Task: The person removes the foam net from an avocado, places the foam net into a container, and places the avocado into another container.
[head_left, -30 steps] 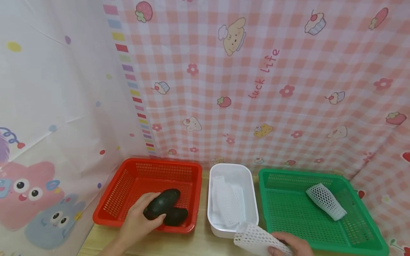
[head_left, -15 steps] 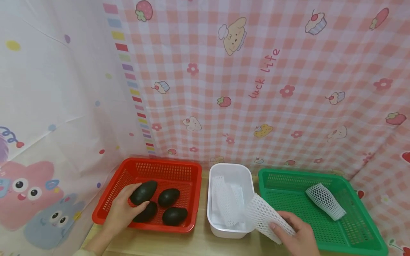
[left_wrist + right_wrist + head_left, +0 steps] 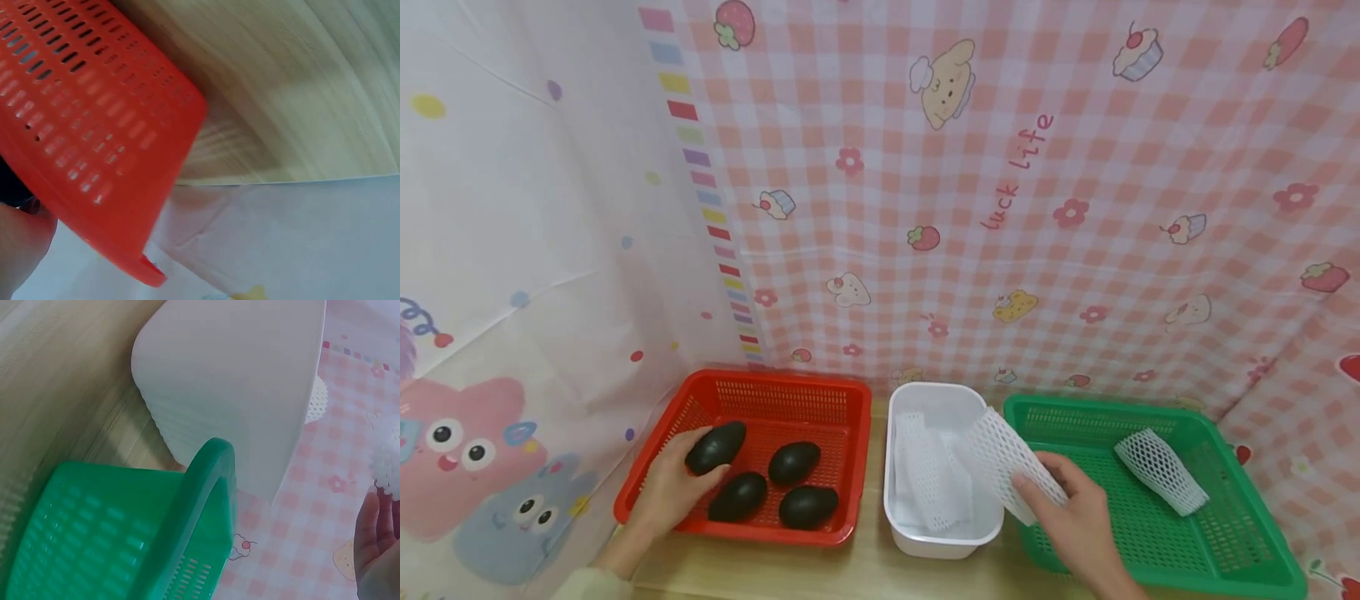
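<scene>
In the head view my left hand [image 3: 666, 487] holds a dark green avocado [image 3: 717, 448] at the left side of the red basket [image 3: 775, 535]. Three more avocados, among them a near-left avocado [image 3: 739, 497], lie beside it in that basket. My right hand [image 3: 1075, 517] pinches a white foam net sleeve [image 3: 1011, 462], tilted, between the white tub [image 3: 943, 547] and the green basket [image 3: 1142, 533]. Flat white foam nets [image 3: 928, 475] lie in the tub. In the right wrist view part of my right hand [image 3: 380, 544] shows with the sleeve, cut off by the edge.
Another foam net sleeve [image 3: 1162, 472] lies in the green basket at the right. The three containers stand side by side on a wooden table [image 3: 820, 571]. A pink checked cloth [image 3: 970, 250] hangs behind them, and a white printed cloth [image 3: 587, 208] at the left.
My left hand has moved left with the avocado, uncovering the others in the red basket. My right hand has risen with the foam net sleeve, up from the table's front.
</scene>
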Motion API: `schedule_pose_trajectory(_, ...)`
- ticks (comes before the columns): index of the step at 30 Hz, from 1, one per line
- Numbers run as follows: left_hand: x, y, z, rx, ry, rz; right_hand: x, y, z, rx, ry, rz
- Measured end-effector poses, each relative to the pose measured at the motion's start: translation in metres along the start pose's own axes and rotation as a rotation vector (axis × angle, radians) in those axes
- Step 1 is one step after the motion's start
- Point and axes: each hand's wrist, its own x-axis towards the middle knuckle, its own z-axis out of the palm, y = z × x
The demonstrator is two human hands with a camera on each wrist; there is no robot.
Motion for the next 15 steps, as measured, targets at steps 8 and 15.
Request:
schedule_pose_trajectory(8, 0.003, -0.014, -0.001, 0.009, -0.042, -0.066, 0.012, -0.002, 0.011, -0.011, 0.026, -0.007)
schedule_pose_trajectory(15, 0.003, -0.017, -0.001, 0.013, -0.124, -0.139, 0.022, 0.001, 0.022, 0.011, 0.034, 0.007)
